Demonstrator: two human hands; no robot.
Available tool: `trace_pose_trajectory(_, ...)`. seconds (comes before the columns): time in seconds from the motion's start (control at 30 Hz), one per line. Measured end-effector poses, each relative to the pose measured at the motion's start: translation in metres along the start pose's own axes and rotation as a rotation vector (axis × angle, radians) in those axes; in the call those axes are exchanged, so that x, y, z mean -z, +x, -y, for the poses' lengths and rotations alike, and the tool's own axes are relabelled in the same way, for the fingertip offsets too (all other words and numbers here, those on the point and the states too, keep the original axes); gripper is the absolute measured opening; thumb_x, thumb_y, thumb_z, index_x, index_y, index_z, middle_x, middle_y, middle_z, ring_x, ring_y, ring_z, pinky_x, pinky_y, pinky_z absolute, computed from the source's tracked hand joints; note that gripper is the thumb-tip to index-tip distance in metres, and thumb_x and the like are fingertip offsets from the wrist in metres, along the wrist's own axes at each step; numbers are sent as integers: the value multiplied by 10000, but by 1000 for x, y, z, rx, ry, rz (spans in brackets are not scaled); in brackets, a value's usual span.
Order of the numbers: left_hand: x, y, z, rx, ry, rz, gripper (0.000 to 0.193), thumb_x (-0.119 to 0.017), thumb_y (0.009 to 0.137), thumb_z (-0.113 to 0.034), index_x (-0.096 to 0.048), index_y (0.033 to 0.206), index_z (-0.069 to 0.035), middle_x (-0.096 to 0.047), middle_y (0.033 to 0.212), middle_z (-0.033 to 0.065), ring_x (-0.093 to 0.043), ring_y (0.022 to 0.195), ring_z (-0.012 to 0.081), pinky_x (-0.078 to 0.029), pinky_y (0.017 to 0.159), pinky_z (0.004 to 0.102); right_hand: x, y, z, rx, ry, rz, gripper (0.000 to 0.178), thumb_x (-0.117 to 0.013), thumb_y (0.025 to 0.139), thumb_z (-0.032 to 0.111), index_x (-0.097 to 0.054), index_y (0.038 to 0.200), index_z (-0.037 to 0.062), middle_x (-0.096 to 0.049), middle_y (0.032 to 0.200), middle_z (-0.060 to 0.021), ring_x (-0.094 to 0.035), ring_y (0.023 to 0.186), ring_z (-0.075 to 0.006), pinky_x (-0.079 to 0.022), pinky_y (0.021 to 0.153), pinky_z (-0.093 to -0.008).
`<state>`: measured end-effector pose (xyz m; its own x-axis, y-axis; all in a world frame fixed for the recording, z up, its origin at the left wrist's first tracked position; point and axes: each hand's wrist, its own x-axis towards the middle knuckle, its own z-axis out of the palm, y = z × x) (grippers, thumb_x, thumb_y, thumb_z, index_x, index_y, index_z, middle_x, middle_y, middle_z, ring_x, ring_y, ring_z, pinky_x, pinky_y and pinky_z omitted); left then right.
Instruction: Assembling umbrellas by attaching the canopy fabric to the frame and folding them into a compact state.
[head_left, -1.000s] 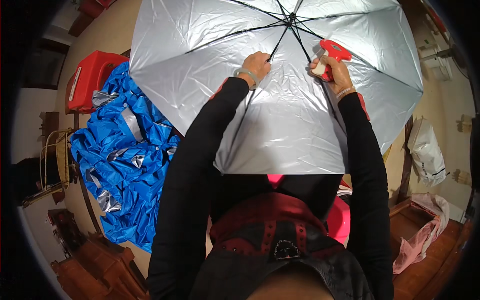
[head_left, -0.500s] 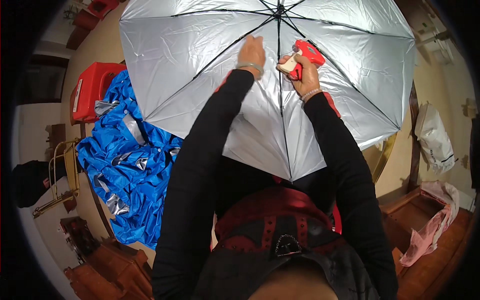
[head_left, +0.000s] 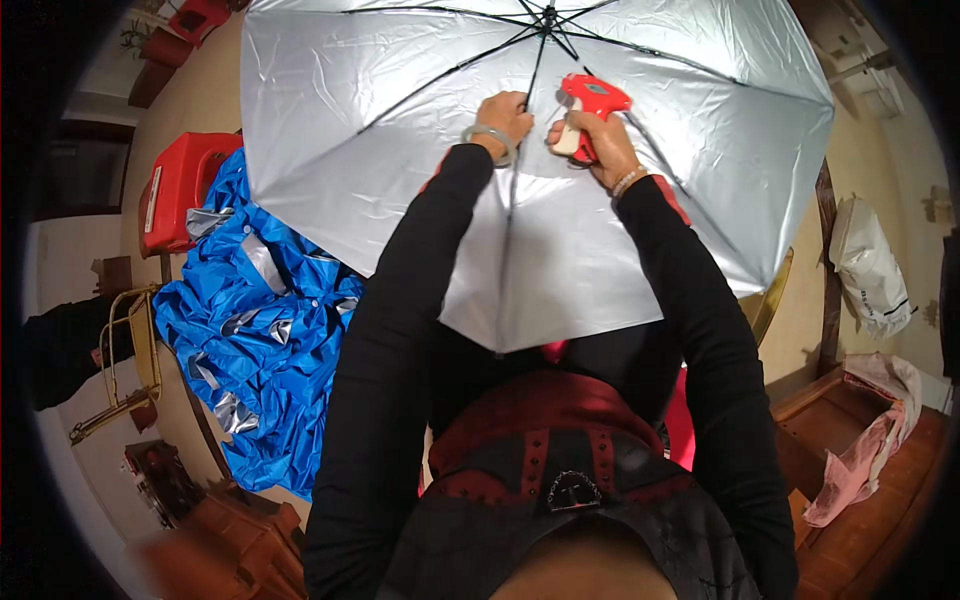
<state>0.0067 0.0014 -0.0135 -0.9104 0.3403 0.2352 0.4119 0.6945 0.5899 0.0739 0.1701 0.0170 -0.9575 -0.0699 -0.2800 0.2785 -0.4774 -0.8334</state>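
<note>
An opened umbrella (head_left: 590,270) spreads in front of me, its silver inside and thin black ribs facing up. My left hand (head_left: 503,122) is closed on one black rib (head_left: 515,178), partway between the hub (head_left: 549,17) and the canopy's near edge. To its right, my right hand (head_left: 610,152) grips a red and white tagging gun (head_left: 597,93). The gun is held just above the silver fabric, a little right of that rib. Its nozzle end is too small to make out.
Crumpled blue and silver fabric (head_left: 290,360) lies at the left, below a red plastic stool (head_left: 180,195). A gold metal frame (head_left: 140,340) stands farther left. On the right are a white bag (head_left: 868,270) and wooden furniture (head_left: 880,490) with pinkish cloth (head_left: 850,470).
The umbrella has turned, its near rib tip swinging left. My left hand has moved down and closed on the rib. My right hand with the tagging gun has shifted slightly left.
</note>
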Motion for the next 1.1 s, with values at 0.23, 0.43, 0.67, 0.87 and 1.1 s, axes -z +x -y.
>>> trace_pose_trajectory(0.23, 2, -15, 2, 271, -289, -37, 176, -549, 709, -184, -616, 779, -37, -603, 679, 149, -594, 674, 318, -465, 632, 394, -39, -10, -29, 83, -107, 28, 165, -529, 785, 54, -547, 904, -60, -614, 756, -115, -629, 641, -196, -522, 614, -294)
trace_pose_trajectory(0.43, 5, -17, 2, 193, -171, -83, 210, -542, 721, -195, -631, 824, -35, -622, 741, 160, -607, 718, 313, -477, 663, 377, -35, -8, -23, -1, 61, -2, 182, -503, 798, 56, -519, 940, -58, -617, 762, -139, -638, 652, -227, -537, 620, -314)
trace_pose_trajectory(0.67, 1, -17, -1, 148, -158, -173, 236, -551, 706, -200, -645, 857, -44, -624, 775, 174, -604, 734, 329, -478, 687, 387, -24, 5, -28, -101, 217, 60, 204, -498, 822, 82, -498, 973, -56, -615, 805, -168, -641, 711, -255, -555, 640, -355)
trace_pose_trajectory(0.87, -2, -18, 3, 107, -136, -186, 250, -559, 713, -210, -641, 871, -36, -624, 776, 171, -604, 731, 322, -474, 678, 376, -25, 4, -26, -128, 200, 18, 207, -485, 821, 74, -488, 975, -65, -610, 819, -175, -642, 709, -258, -560, 632, -354)
trace_pose_trajectory(1.1, -1, -17, 2, 104, -133, -168, 271, -564, 718, -227, -635, 893, -33, -626, 755, 155, -611, 706, 296, -472, 650, 349, -25, 9, -27, -148, 156, -1, 222, -486, 802, 77, -485, 966, -72, -608, 806, -175, -642, 706, -261, -559, 634, -352)
